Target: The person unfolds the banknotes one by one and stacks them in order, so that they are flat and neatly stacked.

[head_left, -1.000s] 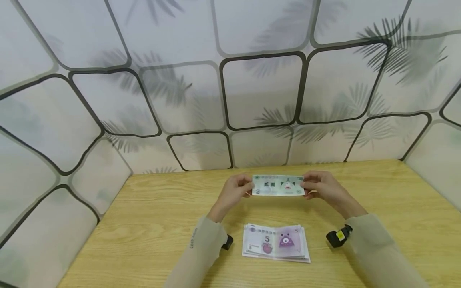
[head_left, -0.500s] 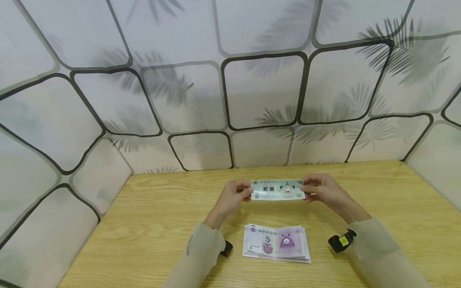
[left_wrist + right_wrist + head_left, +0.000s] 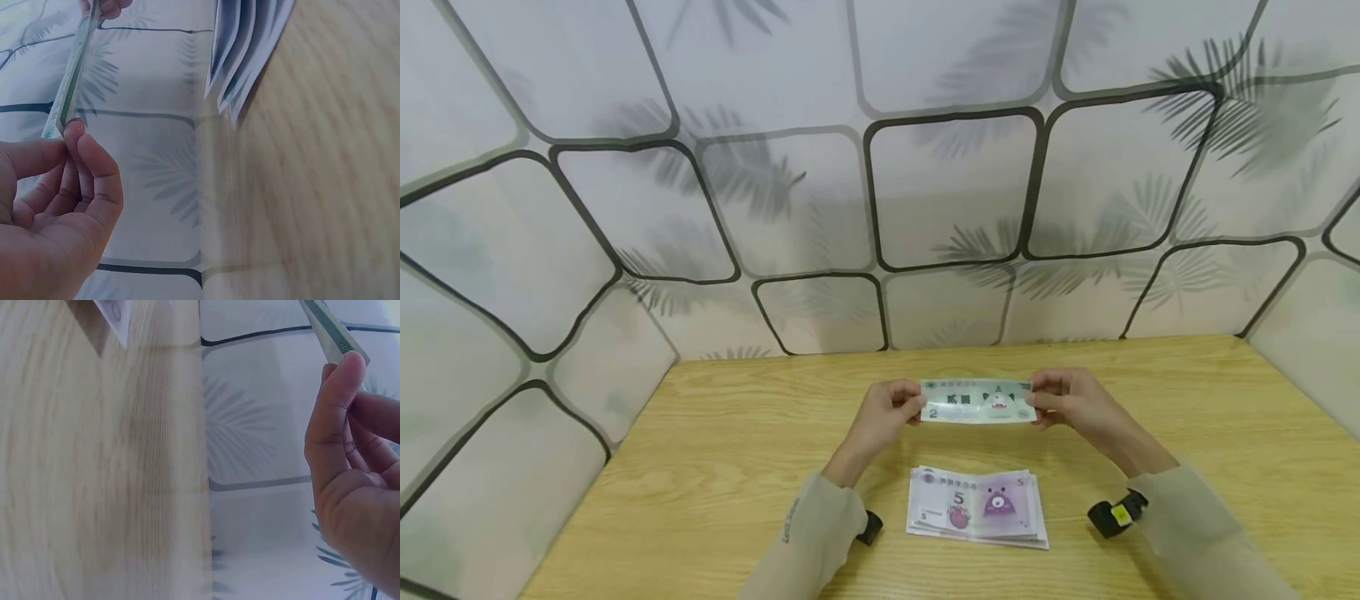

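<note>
A green play banknote (image 3: 977, 402) marked 2, with a small monster printed on it, is stretched level between both hands above the table. My left hand (image 3: 882, 414) pinches its left end between thumb and fingers. At the opposite end, the right hand (image 3: 1072, 406) pinches it the same way. In the left wrist view the green banknote (image 3: 72, 72) shows nearly edge-on above the thumb. Nearer to me lies a loose stack of purple play banknotes (image 3: 973, 504) marked 5, below the held note and touched by neither hand.
The wooden table (image 3: 722, 467) runs back to a wall covering (image 3: 951, 192) with dark outlined shapes and leaf prints. A black wrist camera (image 3: 1118, 512) sits under the right sleeve, and another black device (image 3: 870, 527) under the left one.
Both hands have come slightly down and nearer to me with the green banknote, still holding its two ends. The purple stack has stayed in place.
</note>
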`<action>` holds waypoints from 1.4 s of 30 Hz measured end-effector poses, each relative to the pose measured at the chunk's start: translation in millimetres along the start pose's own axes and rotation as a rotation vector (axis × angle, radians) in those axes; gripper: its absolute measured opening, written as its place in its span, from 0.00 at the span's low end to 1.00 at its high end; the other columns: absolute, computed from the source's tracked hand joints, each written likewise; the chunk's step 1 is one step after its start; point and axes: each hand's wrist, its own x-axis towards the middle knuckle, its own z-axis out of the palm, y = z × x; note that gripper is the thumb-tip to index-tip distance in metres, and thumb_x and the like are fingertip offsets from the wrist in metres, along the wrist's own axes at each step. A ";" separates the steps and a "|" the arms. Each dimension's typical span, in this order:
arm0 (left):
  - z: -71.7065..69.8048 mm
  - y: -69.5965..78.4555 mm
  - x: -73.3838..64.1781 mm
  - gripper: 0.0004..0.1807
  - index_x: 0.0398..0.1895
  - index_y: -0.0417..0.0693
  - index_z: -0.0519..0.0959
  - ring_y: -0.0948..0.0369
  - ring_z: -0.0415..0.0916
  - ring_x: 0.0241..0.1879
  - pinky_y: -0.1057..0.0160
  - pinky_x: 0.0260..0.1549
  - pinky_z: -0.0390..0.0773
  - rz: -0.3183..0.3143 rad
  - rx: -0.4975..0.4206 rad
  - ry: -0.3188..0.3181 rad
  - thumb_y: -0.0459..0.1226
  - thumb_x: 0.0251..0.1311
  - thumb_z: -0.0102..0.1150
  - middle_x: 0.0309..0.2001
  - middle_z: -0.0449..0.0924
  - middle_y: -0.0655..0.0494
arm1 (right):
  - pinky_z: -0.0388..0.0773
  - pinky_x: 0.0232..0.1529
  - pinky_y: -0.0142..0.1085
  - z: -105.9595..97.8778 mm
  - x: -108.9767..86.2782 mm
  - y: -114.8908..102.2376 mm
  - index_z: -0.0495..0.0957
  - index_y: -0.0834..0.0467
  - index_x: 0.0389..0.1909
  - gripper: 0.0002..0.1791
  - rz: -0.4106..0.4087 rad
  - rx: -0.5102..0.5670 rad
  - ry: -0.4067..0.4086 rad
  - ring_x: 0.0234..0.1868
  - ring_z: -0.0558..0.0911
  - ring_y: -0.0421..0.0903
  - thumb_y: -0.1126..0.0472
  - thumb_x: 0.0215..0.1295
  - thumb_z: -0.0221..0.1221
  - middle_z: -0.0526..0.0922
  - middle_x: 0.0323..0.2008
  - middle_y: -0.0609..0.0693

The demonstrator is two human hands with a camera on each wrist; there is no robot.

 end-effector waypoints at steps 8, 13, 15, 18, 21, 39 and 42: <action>-0.5 12.2 -11.1 0.07 0.38 0.33 0.77 0.61 0.72 0.25 0.52 0.36 0.78 0.003 0.023 -0.005 0.29 0.61 0.52 0.26 0.75 0.50 | 0.80 0.29 0.39 3.0 -6.5 -3.0 0.69 0.71 0.36 0.08 0.016 0.010 -0.009 0.25 0.76 0.44 0.68 0.63 0.54 0.74 0.26 0.54; 0.1 4.5 -11.7 0.06 0.38 0.35 0.77 0.61 0.72 0.25 0.50 0.34 0.78 0.039 0.049 0.000 0.30 0.61 0.53 0.26 0.75 0.52 | 0.80 0.28 0.41 5.6 -10.2 -3.5 0.69 0.73 0.37 0.10 0.012 -0.019 -0.016 0.24 0.76 0.44 0.68 0.63 0.54 0.74 0.25 0.55; -0.1 3.5 -12.5 0.06 0.39 0.35 0.76 0.58 0.73 0.25 0.49 0.34 0.78 0.048 0.046 -0.004 0.30 0.61 0.53 0.26 0.76 0.52 | 0.80 0.28 0.42 6.2 -11.8 -2.9 0.68 0.74 0.41 0.12 0.008 -0.026 -0.023 0.24 0.76 0.44 0.68 0.63 0.54 0.74 0.25 0.56; -1.6 2.9 -14.3 0.07 0.41 0.36 0.75 0.55 0.74 0.26 0.49 0.34 0.78 0.053 0.026 -0.018 0.30 0.61 0.53 0.25 0.76 0.52 | 0.80 0.27 0.42 6.5 -14.6 -1.9 0.66 0.75 0.47 0.16 0.002 -0.030 -0.034 0.23 0.76 0.44 0.67 0.63 0.54 0.75 0.25 0.56; -4.2 4.8 -17.9 0.07 0.41 0.36 0.75 0.53 0.73 0.26 0.48 0.34 0.78 0.047 -0.001 -0.039 0.29 0.61 0.53 0.24 0.76 0.52 | 0.80 0.26 0.41 6.9 -17.0 -1.4 0.66 0.75 0.49 0.18 -0.010 -0.024 -0.047 0.23 0.76 0.44 0.66 0.64 0.54 0.76 0.25 0.56; -6.1 8.3 -34.2 0.06 0.39 0.34 0.74 0.43 0.75 0.27 0.47 0.29 0.77 0.052 0.065 -0.082 0.28 0.60 0.53 0.23 0.76 0.50 | 0.80 0.24 0.40 10.1 -26.7 -4.5 0.70 0.73 0.39 0.12 0.002 -0.004 -0.142 0.22 0.77 0.43 0.65 0.63 0.55 0.77 0.21 0.55; -5.4 5.3 -35.3 0.08 0.41 0.36 0.74 0.44 0.75 0.26 0.51 0.28 0.79 0.058 0.084 -0.073 0.29 0.59 0.55 0.23 0.77 0.50 | 0.80 0.24 0.40 12.2 -28.1 -5.5 0.70 0.73 0.38 0.12 0.013 -0.023 -0.143 0.21 0.77 0.43 0.65 0.63 0.55 0.77 0.21 0.56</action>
